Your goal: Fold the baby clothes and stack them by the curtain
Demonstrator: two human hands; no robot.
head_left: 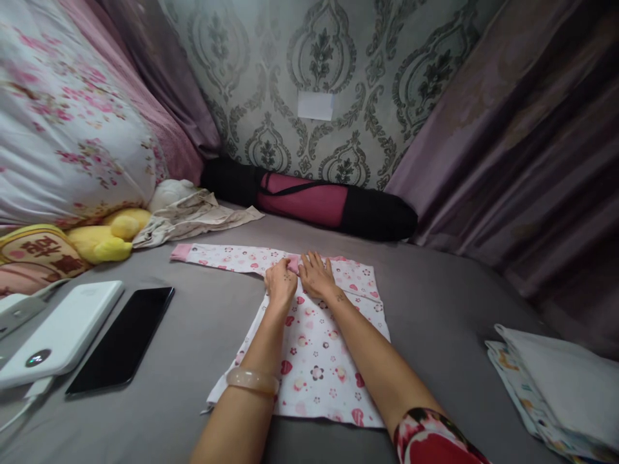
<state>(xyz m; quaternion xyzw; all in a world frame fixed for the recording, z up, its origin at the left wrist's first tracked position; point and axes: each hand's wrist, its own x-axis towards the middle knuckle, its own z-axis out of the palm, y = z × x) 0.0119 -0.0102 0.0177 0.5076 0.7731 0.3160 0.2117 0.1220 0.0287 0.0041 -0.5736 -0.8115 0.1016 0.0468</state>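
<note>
A white child's long-sleeved top (316, 361) printed with hearts and flowers lies on the grey bed sheet. One sleeve stretches out to the left and ends in a pink cuff (181, 252); the other appears folded in across the body. My left hand (281, 281), its fingers curled, pinches the fabric by a pink band (293, 263) near the top edge. Flat on the cloth just right of it, with fingers spread, rests my right hand (316, 276). Parts of the top are hidden under both hands and forearms.
On the left lie a black phone (123, 338), a white power bank (65, 332) with a cable, and yellow plush toys (104, 238). A black and pink long bag (304, 198) runs along the wall. Folded cloths (561, 380) sit at the right.
</note>
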